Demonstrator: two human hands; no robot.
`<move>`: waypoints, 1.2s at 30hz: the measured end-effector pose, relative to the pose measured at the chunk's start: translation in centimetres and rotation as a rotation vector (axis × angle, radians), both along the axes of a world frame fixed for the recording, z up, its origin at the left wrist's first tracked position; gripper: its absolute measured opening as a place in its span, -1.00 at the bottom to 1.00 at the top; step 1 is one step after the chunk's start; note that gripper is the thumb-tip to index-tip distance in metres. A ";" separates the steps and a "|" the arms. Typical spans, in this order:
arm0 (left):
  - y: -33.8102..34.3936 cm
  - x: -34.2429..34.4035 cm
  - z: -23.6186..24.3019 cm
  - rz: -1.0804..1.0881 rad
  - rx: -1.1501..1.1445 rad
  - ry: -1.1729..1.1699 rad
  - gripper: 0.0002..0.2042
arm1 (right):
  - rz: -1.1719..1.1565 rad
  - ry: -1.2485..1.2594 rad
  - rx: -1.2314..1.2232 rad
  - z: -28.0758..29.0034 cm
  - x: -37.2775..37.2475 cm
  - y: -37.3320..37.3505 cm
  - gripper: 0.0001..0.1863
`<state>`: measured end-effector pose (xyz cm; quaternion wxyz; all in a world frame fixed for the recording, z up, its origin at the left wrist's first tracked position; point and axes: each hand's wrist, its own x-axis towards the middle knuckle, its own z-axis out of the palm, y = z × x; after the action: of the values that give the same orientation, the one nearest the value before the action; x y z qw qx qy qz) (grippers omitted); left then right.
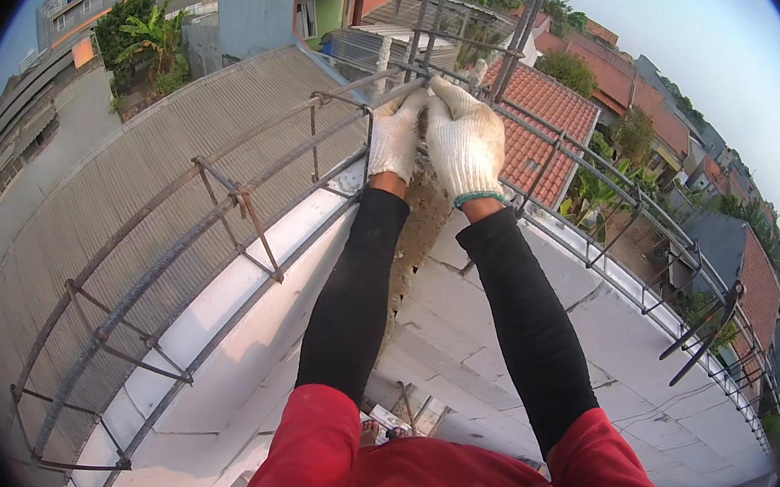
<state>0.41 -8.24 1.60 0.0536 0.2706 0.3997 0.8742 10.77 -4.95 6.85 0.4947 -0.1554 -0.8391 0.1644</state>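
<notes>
Upper centre, the gloved left hand and right hand meet at the rebar corner — what the fingers clamp, I cannot tell. The left-side cage runs lengthwise toward lower left, nearer the left hand — the right-side cage toward lower right.

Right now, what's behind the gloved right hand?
Beyond the right hand: a red tiled roof and upright rebar. Anything directly behind it is covered; its exact grip can't be seen.
</notes>
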 end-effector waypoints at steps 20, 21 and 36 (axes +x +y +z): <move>0.3 -0.9 -1.7 -0.088 0.138 -0.025 -0.67 | -0.131 -0.358 0.232 0.0 0.2 0.3 -0.74; 0.2 -1.3 -1.9 -0.078 0.138 -0.004 -0.66 | -0.107 -0.345 0.196 0.3 0.1 0.0 -0.73; -1.9 1.6 -1.3 -0.311 0.133 -0.149 -0.59 | 0.140 -0.742 -0.343 6.4 1.4 -0.5 -0.53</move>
<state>2.04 -10.13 0.30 0.1996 0.2666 0.2893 0.8974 12.17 -5.42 13.21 0.1132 -0.2267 -0.9295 0.2681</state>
